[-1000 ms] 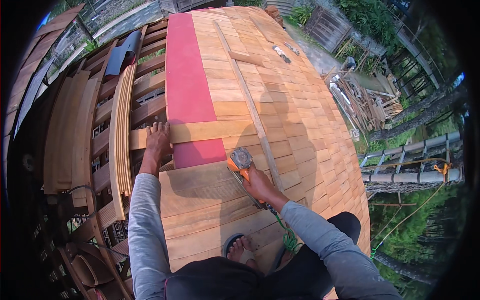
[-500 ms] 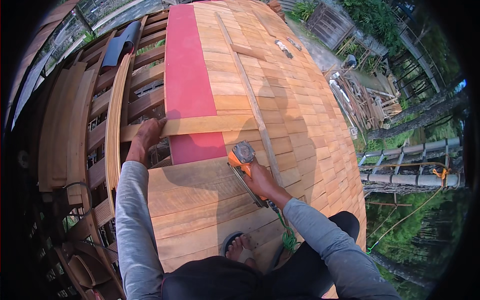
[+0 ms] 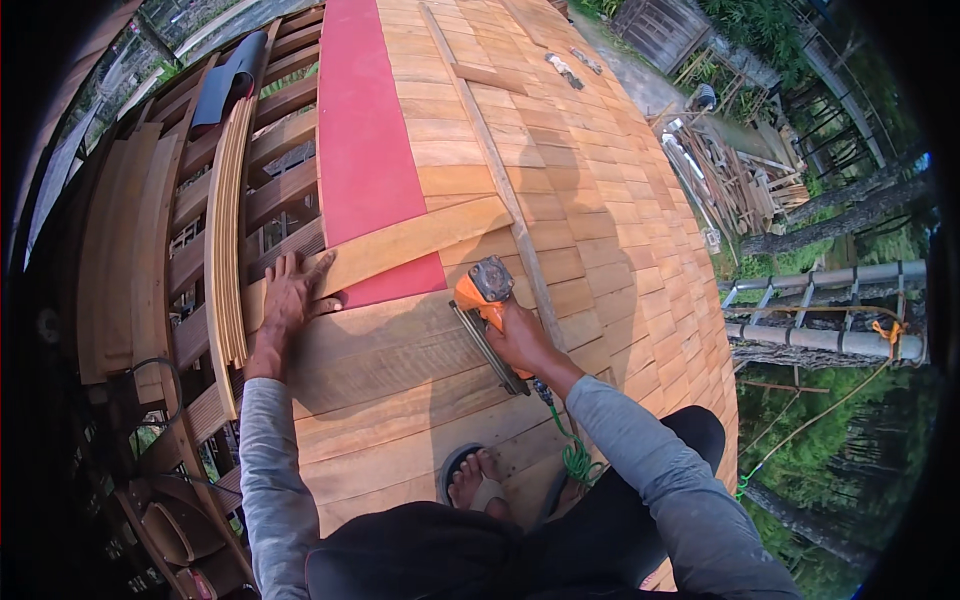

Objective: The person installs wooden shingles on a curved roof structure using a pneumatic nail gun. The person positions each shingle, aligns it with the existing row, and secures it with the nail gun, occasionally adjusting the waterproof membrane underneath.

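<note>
My left hand is on the left end of a loose wooden board, fingers at its upper edge and thumb at its lower edge. The board slants, right end higher, across a red underlay strip and onto the laid wooden shingles. Below it a wide laid board lies flat. In my right hand is an orange pneumatic nail gun, gripped by its handle and held over the shingles. A green coiled air hose trails from it.
Open roof battens with gaps lie on the left, bearing stacked long strips and a dark rolled sheet. A long batten crosses the shingles. My sandalled foot rests below. A ladder stands beyond the right edge.
My left hand has come down and nearer with the board's left end, and the board now slants. My right hand with the nail gun has hardly moved.
</note>
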Motion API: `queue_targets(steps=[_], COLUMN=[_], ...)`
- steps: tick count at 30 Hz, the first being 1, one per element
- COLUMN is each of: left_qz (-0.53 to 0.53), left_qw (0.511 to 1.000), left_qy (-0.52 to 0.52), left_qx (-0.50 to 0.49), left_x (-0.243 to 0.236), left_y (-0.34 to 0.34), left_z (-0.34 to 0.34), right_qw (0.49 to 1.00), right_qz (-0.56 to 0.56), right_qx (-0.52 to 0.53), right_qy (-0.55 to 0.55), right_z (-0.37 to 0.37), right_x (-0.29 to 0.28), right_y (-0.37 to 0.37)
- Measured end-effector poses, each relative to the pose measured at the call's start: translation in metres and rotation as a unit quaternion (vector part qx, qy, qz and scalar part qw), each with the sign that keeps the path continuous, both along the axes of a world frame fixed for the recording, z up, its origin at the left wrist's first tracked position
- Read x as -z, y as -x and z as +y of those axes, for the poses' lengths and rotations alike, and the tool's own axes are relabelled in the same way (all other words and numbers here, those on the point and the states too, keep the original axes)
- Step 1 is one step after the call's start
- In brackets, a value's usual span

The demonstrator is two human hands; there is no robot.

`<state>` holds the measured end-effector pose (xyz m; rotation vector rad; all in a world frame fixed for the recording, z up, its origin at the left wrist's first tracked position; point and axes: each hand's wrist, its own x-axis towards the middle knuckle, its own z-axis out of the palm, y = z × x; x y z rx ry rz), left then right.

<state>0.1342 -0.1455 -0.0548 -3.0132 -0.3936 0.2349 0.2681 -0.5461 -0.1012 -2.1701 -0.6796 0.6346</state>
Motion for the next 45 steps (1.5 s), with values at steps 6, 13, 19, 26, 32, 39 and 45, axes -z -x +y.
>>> queue_targets(steps=[6, 13, 19, 26, 32, 39, 45], left_qz=[0.067, 0.057, 0.043, 0.068, 0.063, 0.074, 0.062], left_qw=[0.997, 0.995, 0.997, 0.997, 0.996, 0.995, 0.996], left_qy=[0.033, 0.061, 0.064, 0.035, 0.056, 0.053, 0.059], left_qx=[-0.003, -0.049, -0.029, -0.032, -0.023, -0.033, -0.009], left_x=[-0.010, -0.001, -0.009, -0.006, -0.005, 0.000, -0.002], left_y=[0.005, 0.000, -0.002, -0.002, -0.002, -0.002, -0.006], left_z=[0.000, 0.002, -0.005, -0.003, 0.001, 0.006, 0.012], right_qw=[1.000, 0.996, 0.980, 0.965, 0.988, 0.995, 0.983], right_qz=[0.017, 0.038, 0.062, 0.123, 0.061, 0.080, 0.176], right_qx=[0.004, 0.066, 0.186, 0.195, 0.104, 0.034, 0.040], right_qy=[-0.023, -0.049, -0.044, -0.125, -0.098, -0.058, -0.026], right_z=[-0.008, -0.045, -0.074, -0.051, 0.002, 0.020, 0.015], right_x=[0.000, -0.007, -0.010, -0.030, -0.013, 0.016, 0.008], right_y=[0.003, -0.009, -0.067, -0.080, -0.058, -0.041, -0.045])
